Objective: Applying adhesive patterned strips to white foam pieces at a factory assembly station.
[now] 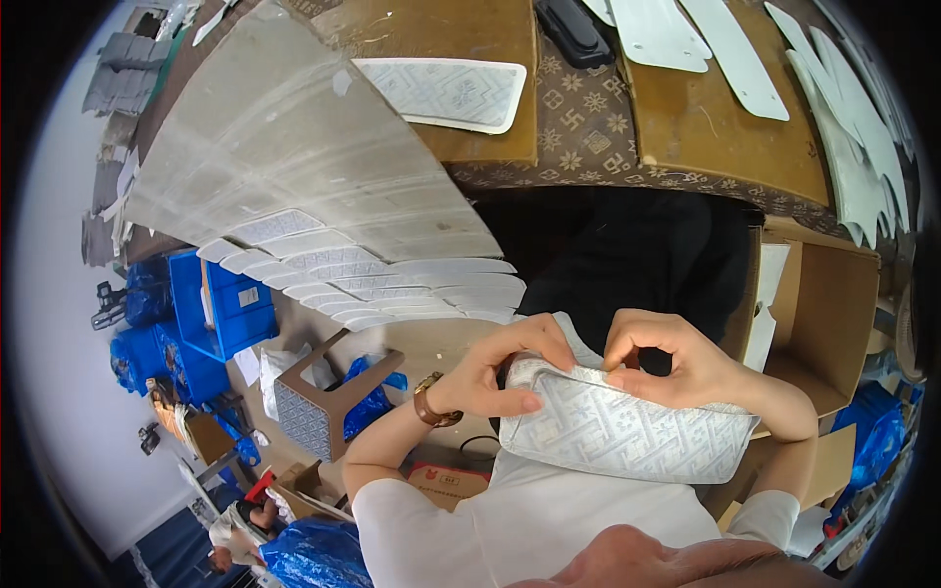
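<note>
Close to my chest is a pale grey-white fabric piece [632, 426] with a woven geometric pattern, long and rectangular with rounded corners. My left hand [500, 372] grips its left end, thumb on the patterned face and fingers over the top edge. At the middle of that same edge, my right hand [671, 358] pinches the material between thumb and bent index finger. Its other fingers are curled and partly hidden. Whether anything small is in the pinch cannot be made out.
A large grey board [314, 147] slants at the left, with rows of patterned strips [372, 279] along its lower edge. On the table ahead lie a patterned panel [461, 93], a black case [573, 34] and white pieces [730, 59]. An open cardboard box [828, 314] stands right; a stool [338, 392] stands left.
</note>
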The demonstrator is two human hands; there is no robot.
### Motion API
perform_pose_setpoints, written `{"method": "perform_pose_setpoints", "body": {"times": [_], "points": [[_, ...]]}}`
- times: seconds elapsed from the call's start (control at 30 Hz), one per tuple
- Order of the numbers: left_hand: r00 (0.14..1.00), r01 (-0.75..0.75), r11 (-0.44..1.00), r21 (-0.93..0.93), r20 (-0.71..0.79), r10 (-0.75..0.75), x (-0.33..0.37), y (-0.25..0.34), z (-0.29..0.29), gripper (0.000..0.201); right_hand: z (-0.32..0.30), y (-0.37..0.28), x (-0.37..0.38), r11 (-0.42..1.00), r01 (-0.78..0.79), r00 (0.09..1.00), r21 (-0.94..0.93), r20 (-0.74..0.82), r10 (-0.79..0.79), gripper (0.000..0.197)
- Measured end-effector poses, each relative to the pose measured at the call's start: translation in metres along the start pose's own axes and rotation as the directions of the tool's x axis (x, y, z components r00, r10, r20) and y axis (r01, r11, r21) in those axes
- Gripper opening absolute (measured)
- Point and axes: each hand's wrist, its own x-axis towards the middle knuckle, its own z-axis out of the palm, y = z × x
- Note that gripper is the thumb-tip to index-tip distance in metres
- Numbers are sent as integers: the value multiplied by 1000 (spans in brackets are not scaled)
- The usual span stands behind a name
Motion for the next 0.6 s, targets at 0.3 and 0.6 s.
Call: {"method": "perform_pose_setpoints", "body": {"times": [0.3, 0.6], "points": [[979, -204, 979, 23, 16, 204, 19, -19, -1, 23, -1, 6, 6, 999, 23, 996, 35, -87, -19, 21], [984, -177, 976, 123, 4, 178, 37, -18, 10, 20, -22, -7, 4, 966, -244, 969, 82, -21, 247, 27]]}}
